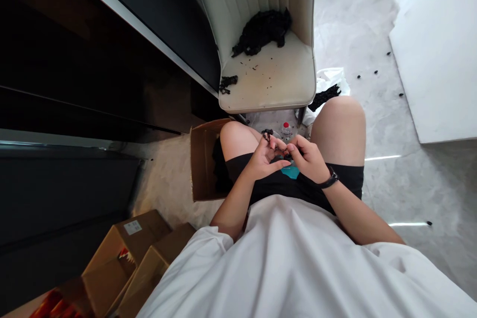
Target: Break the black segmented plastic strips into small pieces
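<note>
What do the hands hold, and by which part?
The left hand and right hand hold small black pieces at the fingertips; which part is gripped cannot be told.

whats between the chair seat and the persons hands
In the head view, a red-capped bottle and some grey floor show between the chair seat and the left hand and right hand.

Past the left hand [266, 158] is a pale chair [286, 90]. A big black heap [263, 34] lies at the back of its seat. A small black clump [228, 82] sits on the left edge, with dark crumbs [269, 73] nearby. On the gray floor [413, 184], an open brown box [201, 171] stands left of that hand. A white bag [331, 76] lies past the right hand [310, 161], and little black bits [376, 72] lie farther right.
</note>
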### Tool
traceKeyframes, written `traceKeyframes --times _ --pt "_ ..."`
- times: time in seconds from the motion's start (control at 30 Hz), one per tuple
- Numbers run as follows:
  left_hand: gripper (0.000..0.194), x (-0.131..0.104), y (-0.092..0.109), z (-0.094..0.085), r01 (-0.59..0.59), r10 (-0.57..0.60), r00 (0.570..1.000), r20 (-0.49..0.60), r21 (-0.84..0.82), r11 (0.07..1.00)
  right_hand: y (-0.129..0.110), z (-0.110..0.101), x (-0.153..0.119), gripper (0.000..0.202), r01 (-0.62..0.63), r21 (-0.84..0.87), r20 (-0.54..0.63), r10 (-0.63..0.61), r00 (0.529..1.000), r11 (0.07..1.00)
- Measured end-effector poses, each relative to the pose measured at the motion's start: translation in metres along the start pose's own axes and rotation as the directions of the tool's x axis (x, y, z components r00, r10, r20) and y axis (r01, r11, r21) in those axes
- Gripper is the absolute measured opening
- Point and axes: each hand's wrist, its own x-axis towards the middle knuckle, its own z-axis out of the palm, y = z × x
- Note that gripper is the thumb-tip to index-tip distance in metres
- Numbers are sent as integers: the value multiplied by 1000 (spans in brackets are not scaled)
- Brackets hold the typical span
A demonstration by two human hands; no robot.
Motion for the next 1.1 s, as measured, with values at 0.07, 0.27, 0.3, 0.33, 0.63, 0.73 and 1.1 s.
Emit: traceKeyframes --times 0.07,0.27,0.3,0.33,0.63,0.73,1.1 --pt "78 2 -1 1 -16 15 1000 -18 -16 1000 -2 0 1 49 -14 16 16 13 1000 1000" --pt "87 2 -1 8 28 -37 987 -157 -58 998 0 3 -1 19 169 -121 -29 -174 984 978" --pt "88 2 -1 10 34 -45 984 -174 -69 997 2 3 -2 17 232 -162 -44 -242 969 959" --pt "89 1 -1 11 36 -50 981 -190 -78 996 3 2 -3 22 297 -207 -38 -311 950 932" --pt "80 -7 -7 7 -28 5 975 -221 -101 994 7 -13 -9 41 498 -263 154 -474 867 826" --pt "66 -8 -5 6 -63 46 968 -246 -64 996 4 -14 -11 38 509 -380 103 -512 853 772" --pt "61 -3 -4 53 -31 -94 860 -501 -237 971 3 11 -25 34 452 -537 -9 -541 841 712"
